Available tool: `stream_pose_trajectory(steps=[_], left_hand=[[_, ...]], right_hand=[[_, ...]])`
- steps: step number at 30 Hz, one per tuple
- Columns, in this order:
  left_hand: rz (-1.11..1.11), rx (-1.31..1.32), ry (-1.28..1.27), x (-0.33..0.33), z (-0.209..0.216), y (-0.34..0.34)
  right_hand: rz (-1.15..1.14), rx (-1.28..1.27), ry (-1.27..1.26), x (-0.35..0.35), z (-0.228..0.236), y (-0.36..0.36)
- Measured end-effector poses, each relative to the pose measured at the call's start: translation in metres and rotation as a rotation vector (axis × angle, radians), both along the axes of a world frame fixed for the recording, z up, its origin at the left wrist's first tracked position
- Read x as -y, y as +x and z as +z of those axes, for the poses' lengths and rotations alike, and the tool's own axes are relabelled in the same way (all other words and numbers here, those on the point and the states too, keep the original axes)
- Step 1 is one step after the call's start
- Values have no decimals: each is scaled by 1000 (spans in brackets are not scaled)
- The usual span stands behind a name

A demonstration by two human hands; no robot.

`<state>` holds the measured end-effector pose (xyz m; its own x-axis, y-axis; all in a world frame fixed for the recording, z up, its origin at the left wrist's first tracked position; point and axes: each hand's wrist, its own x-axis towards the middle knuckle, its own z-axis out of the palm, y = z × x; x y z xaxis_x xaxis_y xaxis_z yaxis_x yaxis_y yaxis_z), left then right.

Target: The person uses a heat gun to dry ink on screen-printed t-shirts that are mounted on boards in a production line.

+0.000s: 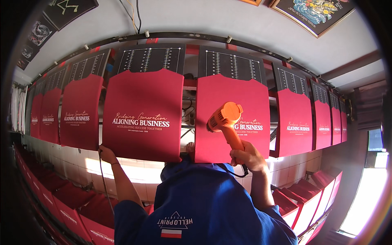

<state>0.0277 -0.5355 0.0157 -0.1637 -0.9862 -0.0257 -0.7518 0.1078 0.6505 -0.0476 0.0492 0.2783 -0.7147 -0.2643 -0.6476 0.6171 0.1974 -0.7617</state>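
Note:
My right hand (pixel 250 156) is wrapped around the handle of an orange heat gun (pixel 229 116). The gun hangs over a red shirt panel (pixel 212 149) with white and gold print, its dark nozzle pointing at the left part of that print; its body covers some of the lettering. From the grip, a black cable loops toward my body. At the left, my left hand (pixel 108 154) closes on a thin black cord (pixel 104 179) that trails down beside my forearm. Just right of that hand is another printed red panel (pixel 143 98) on a black board.
A long row of black boards (pixel 149 59) with white ruler marks carries red panels to both sides along a dark rail (pixel 196 37). Behind me, more red panels (pixel 69 214) stand in a second row. Framed pictures (pixel 312 14) hang on the wall; bright light enters at right.

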Motion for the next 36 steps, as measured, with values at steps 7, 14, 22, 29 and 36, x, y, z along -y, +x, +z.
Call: stream_pose_trajectory(steps=[7, 14, 22, 29, 36], left_hand=[[-2, -54, 3, -6, 4, -2], [13, -44, 14, 0, 1, 1], [13, -28, 13, -7, 6, -2], [-36, 20, 11, -3, 3, -2], [-103, 5, -18, 10, -12, 8]], right_hand=[[-4, -1, 7, 3, -3, 1], [14, -70, 49, 0, -11, 1], [-40, -53, 54, -7, -7, 1], [-83, -43, 79, -9, 1, 6], [-179, -27, 147, -33, 7, 33]])
